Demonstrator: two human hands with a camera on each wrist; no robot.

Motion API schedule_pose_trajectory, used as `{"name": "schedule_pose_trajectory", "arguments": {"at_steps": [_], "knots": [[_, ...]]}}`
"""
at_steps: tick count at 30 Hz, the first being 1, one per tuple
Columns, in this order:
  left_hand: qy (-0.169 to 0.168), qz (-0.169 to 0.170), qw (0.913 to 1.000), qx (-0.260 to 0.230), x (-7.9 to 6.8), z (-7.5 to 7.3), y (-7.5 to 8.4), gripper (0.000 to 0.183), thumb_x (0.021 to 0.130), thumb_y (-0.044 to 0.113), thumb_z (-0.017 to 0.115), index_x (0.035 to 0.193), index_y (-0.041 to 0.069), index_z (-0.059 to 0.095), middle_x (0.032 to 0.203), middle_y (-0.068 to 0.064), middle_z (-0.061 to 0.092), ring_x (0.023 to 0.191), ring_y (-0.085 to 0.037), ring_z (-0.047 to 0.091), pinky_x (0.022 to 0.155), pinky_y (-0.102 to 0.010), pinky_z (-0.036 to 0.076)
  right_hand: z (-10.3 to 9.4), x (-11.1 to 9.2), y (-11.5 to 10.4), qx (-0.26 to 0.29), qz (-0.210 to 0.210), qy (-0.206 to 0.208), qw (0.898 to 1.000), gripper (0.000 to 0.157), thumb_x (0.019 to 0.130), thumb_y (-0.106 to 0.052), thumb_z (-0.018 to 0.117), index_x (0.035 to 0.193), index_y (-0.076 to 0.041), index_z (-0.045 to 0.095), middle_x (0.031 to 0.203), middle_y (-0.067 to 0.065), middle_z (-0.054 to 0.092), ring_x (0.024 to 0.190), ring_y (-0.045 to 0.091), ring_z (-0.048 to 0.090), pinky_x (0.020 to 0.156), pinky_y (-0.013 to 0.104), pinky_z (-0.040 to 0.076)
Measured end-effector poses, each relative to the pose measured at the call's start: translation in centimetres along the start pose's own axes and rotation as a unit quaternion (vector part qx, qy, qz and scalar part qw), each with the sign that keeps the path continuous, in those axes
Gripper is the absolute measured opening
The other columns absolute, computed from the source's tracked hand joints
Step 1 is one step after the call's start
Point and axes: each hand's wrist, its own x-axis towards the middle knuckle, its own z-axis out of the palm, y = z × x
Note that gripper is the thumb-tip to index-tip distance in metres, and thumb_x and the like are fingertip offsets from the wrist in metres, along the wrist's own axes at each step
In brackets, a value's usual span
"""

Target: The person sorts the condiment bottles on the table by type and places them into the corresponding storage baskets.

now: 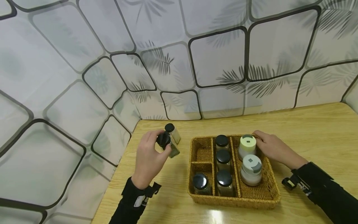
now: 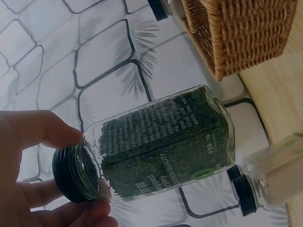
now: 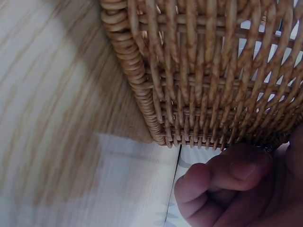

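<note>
Head view: my left hand (image 1: pixel 148 155) pinches one herb jar (image 2: pixel 161 144); my right hand (image 1: pixel 274 147) seemingly grips one basket (image 1: pixel 232 201) holding four black-lidded jars (image 1: pixel 223 156), two tubs (image 1: pixel 251 171).

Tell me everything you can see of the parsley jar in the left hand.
The parsley jar is clear, glass-looking and squarish, with a ridged black lid on and white print. Green flakes fill most of it. The left hand grips it around lid and neck, lid up, left of the wicker basket. Whether its base touches the table is unclear.
</note>
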Motion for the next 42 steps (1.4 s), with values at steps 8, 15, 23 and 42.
{"name": "schedule_pose_trajectory", "arguments": {"at_steps": [8, 15, 23, 42], "knots": [[-0.029, 0.006, 0.999, -0.035, 3.4, -4.6, 7.7, 0.039, 0.09, 0.026, 0.062, 0.125, 0.009, 0.057, 0.111, -0.007, 0.057, 0.096, -0.018, 0.048, 0.082, -0.036, 0.043, 0.1, 0.0, 0.0, -0.001, 0.002, 0.0, 1.0, 0.032, 0.105, -0.021, 0.029, 0.122, -0.005, 0.051, 0.071, 0.007, 0.051, 0.047, 0.016, 0.04, 0.044, 0.032, 0.035], [-0.065, 0.002, 0.9966, -0.049, 4.4, -5.6, 9.9, 0.037, 0.086, 0.017, 0.066, 0.121, 0.005, 0.059, 0.111, -0.008, 0.057, 0.091, -0.016, 0.047, 0.077, -0.032, 0.043, -0.1, 0.0, -0.2, 0.0, 0.003, 0.003, 1.0, 0.031, 0.105, -0.021, 0.03, 0.12, -0.005, 0.052, 0.069, 0.007, 0.05, 0.047, 0.016, 0.04, 0.043, 0.032, 0.036], [-0.08, 0.01, 0.9938, -0.077, 4.6, -5.4, 10.9, 0.039, 0.086, 0.018, 0.065, 0.123, 0.007, 0.059, 0.117, -0.005, 0.055, 0.094, -0.014, 0.046, 0.076, -0.032, 0.045, 0.0, 0.0, 0.0, 0.003, 0.002, 0.005, 1.0, 0.03, 0.105, -0.022, 0.03, 0.119, -0.006, 0.052, 0.074, 0.009, 0.054, 0.047, 0.017, 0.04, 0.043, 0.032, 0.036], [-0.133, 0.041, 0.9835, -0.116, 5.1, -4.4, 12.4, 0.036, 0.087, 0.019, 0.064, 0.121, 0.008, 0.058, 0.118, -0.003, 0.054, 0.1, -0.012, 0.046, 0.084, -0.026, 0.042, 0.0, 0.0, 0.0, 0.008, 0.002, -0.003, 1.0, 0.033, 0.106, -0.023, 0.029, 0.122, -0.005, 0.051, 0.077, 0.009, 0.056, 0.047, 0.017, 0.04, 0.043, 0.032, 0.035]]}}
